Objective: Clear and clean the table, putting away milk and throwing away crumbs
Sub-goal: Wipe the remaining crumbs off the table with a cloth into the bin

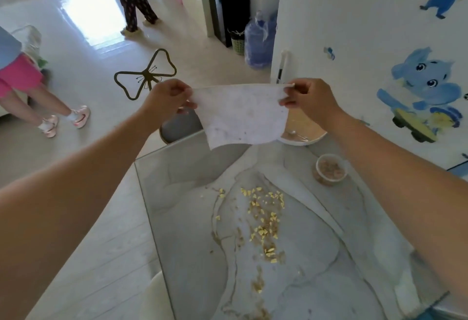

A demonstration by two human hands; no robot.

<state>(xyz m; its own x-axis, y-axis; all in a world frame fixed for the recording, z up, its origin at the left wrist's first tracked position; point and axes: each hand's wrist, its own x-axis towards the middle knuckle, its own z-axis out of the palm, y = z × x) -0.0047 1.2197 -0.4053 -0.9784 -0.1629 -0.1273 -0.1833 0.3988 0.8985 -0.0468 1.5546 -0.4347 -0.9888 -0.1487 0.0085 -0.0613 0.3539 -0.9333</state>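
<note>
Head view: left hand and right hand each pinch one top corner of a stained white wipe, stretched in the air at 12 o'clock. Yellow crumbs lie on the marble table; a small cup stands at 2 o'clock from them.

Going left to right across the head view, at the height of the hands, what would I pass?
pink shorts → left hand → white wipe → right hand → blue elephant wall sticker
</note>
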